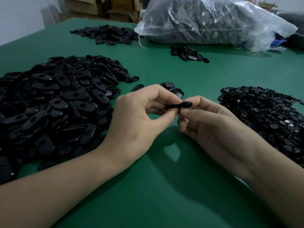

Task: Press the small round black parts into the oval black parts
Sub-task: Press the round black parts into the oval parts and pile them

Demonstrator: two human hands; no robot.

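- Small white tags show through the clear plastic bag (205, 20) at the far right of the green table (164, 186); their writing is too small to read; printing on the cardboard boxes (118, 7) behind the table is also illegible
- The left hand (141, 116) pinches one oval black part (181, 105) between thumb and curled fingers, above the table's middle; the right hand (212, 127) meets it from the other side, thumb and forefinger closed on the same part; its other fingers are curled beneath
- A large pile of oval parts (54, 102) lies just left of the left hand; a pile of small round parts (266, 116) lies to the right of the right hand, some glinting
- A few loose oval pieces (169, 85) sit right behind the fingers, partly covered by them; a small heap (187, 53) lies near the bag; a spread of flat black pieces (107, 34) lies farther back on the left
- The fingertips hide most of the held part; whether a round part sits in it cannot be told; both big piles are cut off by the picture's edges; the bag's dark contents are blurred by the plastic
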